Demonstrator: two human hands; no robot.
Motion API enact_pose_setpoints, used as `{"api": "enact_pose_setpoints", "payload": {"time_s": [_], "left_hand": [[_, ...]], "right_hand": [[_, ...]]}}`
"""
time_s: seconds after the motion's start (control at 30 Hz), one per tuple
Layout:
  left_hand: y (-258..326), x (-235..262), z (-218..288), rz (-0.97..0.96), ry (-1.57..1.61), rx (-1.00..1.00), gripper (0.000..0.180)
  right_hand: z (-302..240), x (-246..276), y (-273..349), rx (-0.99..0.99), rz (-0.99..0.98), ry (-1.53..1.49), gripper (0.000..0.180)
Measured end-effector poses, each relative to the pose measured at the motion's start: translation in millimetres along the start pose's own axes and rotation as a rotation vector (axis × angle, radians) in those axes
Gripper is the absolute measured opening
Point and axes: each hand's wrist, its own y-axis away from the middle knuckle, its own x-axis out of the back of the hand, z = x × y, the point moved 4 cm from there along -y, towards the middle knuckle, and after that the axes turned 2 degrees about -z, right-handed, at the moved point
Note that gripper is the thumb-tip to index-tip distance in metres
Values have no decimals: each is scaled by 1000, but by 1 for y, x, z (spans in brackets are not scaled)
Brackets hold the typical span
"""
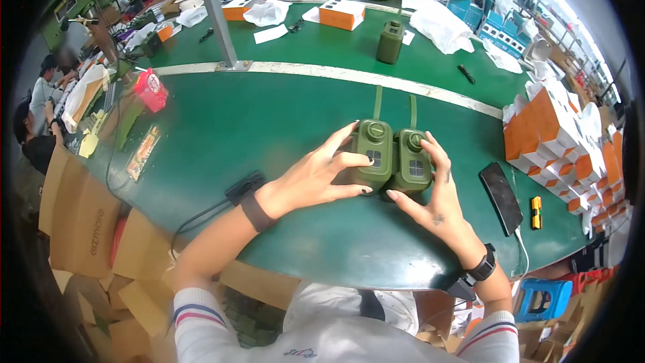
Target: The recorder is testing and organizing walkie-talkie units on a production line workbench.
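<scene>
Two dark green handheld radios stand side by side on the green table, each with a round knob, a small dark button panel and a flat green strip at the far end. My left hand (308,176) grips the left radio (375,148), its index fingertip on the button panel and its thumb at the near edge. Around the right radio (411,173) my right hand (437,208) is closed, fingers along its right side and thumb at the near corner. The radios nearly touch. Their undersides are hidden.
A similar green radio (390,42) stands beyond the pale divider strip (322,76). At right lie a black phone (501,196) on a white cable, a yellow-black item (536,212) and stacked orange-white boxes (557,144). A black adapter (245,187) sits by my left wrist.
</scene>
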Motion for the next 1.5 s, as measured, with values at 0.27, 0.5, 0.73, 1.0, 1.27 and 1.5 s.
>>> {"api": "enact_pose_setpoints", "payload": {"time_s": [0.27,0.5,0.73,1.0,1.27,1.5], "left_hand": [[5,-10,2,-47,88,-21,49],[8,-10,8,-47,132,-34,51],[2,-6,11,4,52,-108,50],[4,-9,9,-45,124,-55,54],[3,-9,10,-34,110,-75,56],[3,-10,10,-40,111,-56,55]], "right_hand": [[9,0,22,0,51,-84,90],[6,-5,25,-36,51,-209,90],[2,-1,22,-42,41,-207,90],[2,0,24,-59,47,-172,89],[-1,2,24,-44,45,-148,88],[-1,2,25,-60,32,-162,87]]}}
